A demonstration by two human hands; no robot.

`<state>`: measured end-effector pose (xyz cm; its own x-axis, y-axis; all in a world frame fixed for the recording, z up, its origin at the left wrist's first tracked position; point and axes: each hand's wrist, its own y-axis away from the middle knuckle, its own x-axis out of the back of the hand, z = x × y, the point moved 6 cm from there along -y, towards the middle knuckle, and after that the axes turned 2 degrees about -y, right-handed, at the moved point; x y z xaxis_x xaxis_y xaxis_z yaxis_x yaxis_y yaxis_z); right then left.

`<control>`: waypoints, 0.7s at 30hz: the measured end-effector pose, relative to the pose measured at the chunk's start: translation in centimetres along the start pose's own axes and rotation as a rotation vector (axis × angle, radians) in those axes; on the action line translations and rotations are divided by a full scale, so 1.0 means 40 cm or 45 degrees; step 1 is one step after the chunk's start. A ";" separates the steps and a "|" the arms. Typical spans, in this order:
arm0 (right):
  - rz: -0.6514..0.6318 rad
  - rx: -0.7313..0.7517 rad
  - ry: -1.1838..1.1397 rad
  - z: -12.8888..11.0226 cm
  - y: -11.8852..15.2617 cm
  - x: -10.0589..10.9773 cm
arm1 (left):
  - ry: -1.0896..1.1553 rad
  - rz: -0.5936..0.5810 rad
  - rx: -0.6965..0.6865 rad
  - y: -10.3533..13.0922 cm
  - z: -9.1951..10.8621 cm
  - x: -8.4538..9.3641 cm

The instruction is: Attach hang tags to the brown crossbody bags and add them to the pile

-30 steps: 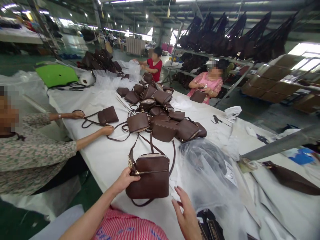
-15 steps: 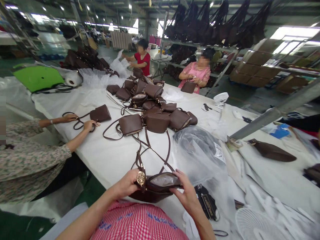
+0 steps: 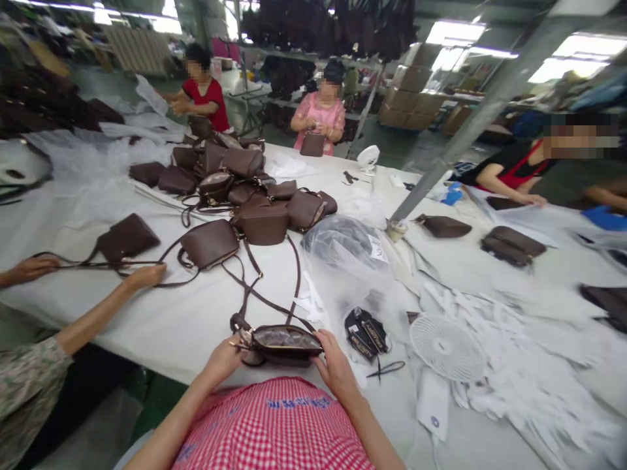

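A small dark brown bag lies close to my body with its top open, showing a patterned lining. My left hand is closed on its left end, by the gold fitting and strap. At the right end, my right hand grips the rim, thumb on the near side. The bag's straps stretch forward over the white table. Beyond them is a heap of brown bags, with one bag at its near edge.
A white fan, black tags and a clear plastic bag are on the right. A metal pole rises there. At left, a person's hands hold a strap. Other people stand across the table.
The view has swung right, bringing the whole fan and another person at right into sight. My hands still hold the bag, its gold fitting now turned. The person's hands at left have spread the strap.
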<state>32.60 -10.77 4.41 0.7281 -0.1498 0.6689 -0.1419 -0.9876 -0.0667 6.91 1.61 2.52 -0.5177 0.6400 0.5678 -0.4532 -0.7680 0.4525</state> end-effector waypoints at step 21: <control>-0.040 -0.684 0.628 0.420 0.063 0.121 | -0.293 -0.245 -0.015 0.093 -0.013 -0.007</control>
<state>47.04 -14.77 -4.95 0.3680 0.0415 0.9289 -0.5279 -0.8130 0.2455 4.97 -1.41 3.69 -0.2441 0.7508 0.6138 -0.5359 -0.6320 0.5599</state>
